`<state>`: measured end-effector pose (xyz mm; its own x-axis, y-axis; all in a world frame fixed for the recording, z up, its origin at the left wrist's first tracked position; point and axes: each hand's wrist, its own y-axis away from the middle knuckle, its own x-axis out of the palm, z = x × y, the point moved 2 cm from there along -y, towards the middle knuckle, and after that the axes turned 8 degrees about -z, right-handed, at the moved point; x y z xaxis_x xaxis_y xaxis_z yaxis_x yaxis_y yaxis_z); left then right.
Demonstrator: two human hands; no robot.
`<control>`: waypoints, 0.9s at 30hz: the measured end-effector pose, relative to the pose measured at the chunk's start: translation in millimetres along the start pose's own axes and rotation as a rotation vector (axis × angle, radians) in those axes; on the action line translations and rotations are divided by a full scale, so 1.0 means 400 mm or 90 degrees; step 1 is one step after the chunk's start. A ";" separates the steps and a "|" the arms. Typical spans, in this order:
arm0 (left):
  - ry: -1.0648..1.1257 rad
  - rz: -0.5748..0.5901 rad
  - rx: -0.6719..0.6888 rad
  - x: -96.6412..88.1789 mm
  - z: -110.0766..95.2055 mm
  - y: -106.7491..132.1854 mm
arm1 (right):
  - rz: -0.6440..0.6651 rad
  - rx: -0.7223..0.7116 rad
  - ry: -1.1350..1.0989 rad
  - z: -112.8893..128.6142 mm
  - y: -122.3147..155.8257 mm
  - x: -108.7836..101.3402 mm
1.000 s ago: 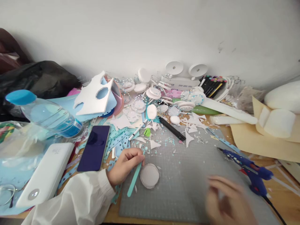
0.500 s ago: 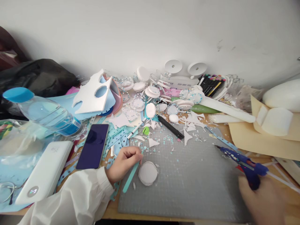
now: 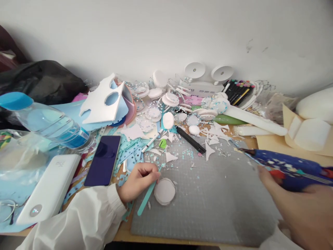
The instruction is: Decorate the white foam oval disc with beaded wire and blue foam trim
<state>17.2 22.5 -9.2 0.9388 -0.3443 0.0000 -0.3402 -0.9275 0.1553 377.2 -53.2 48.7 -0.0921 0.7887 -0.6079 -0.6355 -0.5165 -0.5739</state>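
My left hand is closed in a pinch on one end of a teal paper strip, which slants down toward the front of the grey cutting mat. Just right of the strip, a round white disc lies flat on the mat. At the right edge, my right hand is shut around a blue hot glue gun. Its nozzle points left, over the mat's right side, and the gun looks slightly blurred.
A black marker, paper scraps and a green piece lie behind the disc. Discs wound with beaded trim are heaped near the wall. A phone, a white power bank and a water bottle stand or lie on the left.
My right hand has raised the glue gun and turned it, so more of its side shows. My left hand keeps the strip in nearly the same place. The view has shifted slightly.
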 end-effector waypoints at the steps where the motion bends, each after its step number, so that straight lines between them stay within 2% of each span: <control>1: -0.001 0.000 -0.002 0.001 -0.001 0.000 | 0.018 0.043 0.013 0.049 0.009 0.017; 2: -0.002 0.002 -0.003 0.001 -0.001 0.000 | 0.052 0.046 -0.023 0.097 0.022 0.039; 4: -0.008 0.005 -0.007 0.001 -0.004 -0.001 | 0.158 -0.017 -0.140 0.176 0.059 0.092; 7: -0.022 0.004 -0.014 0.000 -0.011 -0.004 | 0.212 -0.110 -0.241 0.223 0.127 0.159; 10: -0.037 0.009 -0.009 0.000 -0.021 -0.007 | 0.248 -0.198 -0.264 0.213 0.183 0.198; 13: -0.040 0.022 -0.003 0.003 -0.027 -0.005 | 0.254 -0.267 -0.265 0.198 0.208 0.203; 21: -0.041 0.050 -0.037 0.013 -0.019 0.005 | 0.237 -0.324 -0.258 0.209 0.207 0.192; 27: -0.038 0.056 -0.029 0.013 -0.022 0.006 | 0.228 -0.356 -0.251 0.200 0.207 0.194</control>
<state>21.8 19.9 -0.1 0.9000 -0.4338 -0.0432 -0.4173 -0.8859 0.2028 256.1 -7.8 -1.9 -0.5521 0.5478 -0.6285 -0.0431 -0.7716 -0.6347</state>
